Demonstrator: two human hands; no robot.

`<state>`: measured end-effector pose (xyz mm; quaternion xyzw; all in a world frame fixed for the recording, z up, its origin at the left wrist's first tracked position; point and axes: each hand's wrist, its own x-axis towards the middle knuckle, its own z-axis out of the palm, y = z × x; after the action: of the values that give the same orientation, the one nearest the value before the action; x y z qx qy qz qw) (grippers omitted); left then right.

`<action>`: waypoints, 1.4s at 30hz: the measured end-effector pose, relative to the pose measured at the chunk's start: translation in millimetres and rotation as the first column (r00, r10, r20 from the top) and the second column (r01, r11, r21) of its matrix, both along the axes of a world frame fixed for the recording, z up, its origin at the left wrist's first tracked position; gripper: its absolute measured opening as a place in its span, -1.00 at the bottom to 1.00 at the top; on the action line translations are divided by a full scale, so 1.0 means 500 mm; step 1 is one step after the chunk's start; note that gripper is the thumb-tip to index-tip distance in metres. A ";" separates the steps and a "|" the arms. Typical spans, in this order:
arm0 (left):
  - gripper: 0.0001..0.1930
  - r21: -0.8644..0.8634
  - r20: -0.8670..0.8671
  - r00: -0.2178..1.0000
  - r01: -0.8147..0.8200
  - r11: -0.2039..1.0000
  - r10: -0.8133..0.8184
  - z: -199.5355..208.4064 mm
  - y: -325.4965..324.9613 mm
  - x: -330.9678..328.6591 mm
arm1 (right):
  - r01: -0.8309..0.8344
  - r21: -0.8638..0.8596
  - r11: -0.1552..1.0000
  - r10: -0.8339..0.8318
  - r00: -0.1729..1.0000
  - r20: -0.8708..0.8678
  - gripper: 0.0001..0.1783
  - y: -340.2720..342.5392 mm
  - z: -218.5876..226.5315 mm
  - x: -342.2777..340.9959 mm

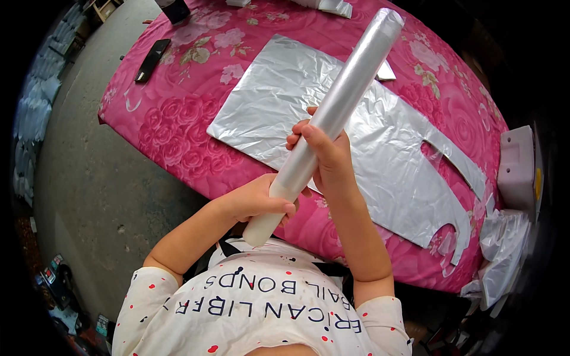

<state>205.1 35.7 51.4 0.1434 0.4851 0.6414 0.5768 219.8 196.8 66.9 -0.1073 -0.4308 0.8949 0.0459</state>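
Observation:
A long roll of shiny, whitish plastic film (361,65) slants across the middle, its near end by my shirt and its far end up to the right over the table. My left hand (256,197) is closed round it close to the near end. Further up, my right hand (330,155) grips the roll with the thumb on top and the fingers wrapped round. Beneath lies a flat stack of silvery plastic carrier bags (392,160), creased, with cut-out handles toward the right. The roll and my hands hide part of the stack.
A pink rose-patterned cloth (184,136) covers the table. A black oblong object (152,60) lies at its left edge, and a dark cup-like container (173,10) stands at the far left. At the right are a pale plastic box (515,163) and crumpled clear plastic (503,252).

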 end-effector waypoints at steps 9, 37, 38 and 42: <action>-0.58 -0.367 -0.167 0.980 -0.163 0.916 0.108 -0.046 -0.008 0.008 | 0.106 0.091 0.990 -0.116 0.986 0.122 -0.35 -0.024 -0.105 0.016; -0.67 -0.588 -0.058 0.993 0.046 0.808 -0.099 -0.053 -0.136 0.083 | -0.424 0.593 0.684 0.174 0.885 0.433 -0.82 0.276 -0.107 -0.017; -0.66 -0.593 -0.068 0.993 0.038 0.804 -0.096 -0.052 -0.136 0.081 | -0.398 0.620 0.677 0.150 0.899 0.412 -0.85 0.273 -0.105 -0.019; -0.63 -0.619 0.007 0.992 0.104 0.778 -0.127 -0.038 -0.145 0.063 | -0.197 0.778 0.596 -0.086 0.948 0.306 -0.86 0.357 -0.131 -0.031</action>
<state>236.8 -36.8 32.5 -0.0125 0.6686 0.4079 0.6217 204.5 375.3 1.4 -0.2017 -0.7905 0.5783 -0.0078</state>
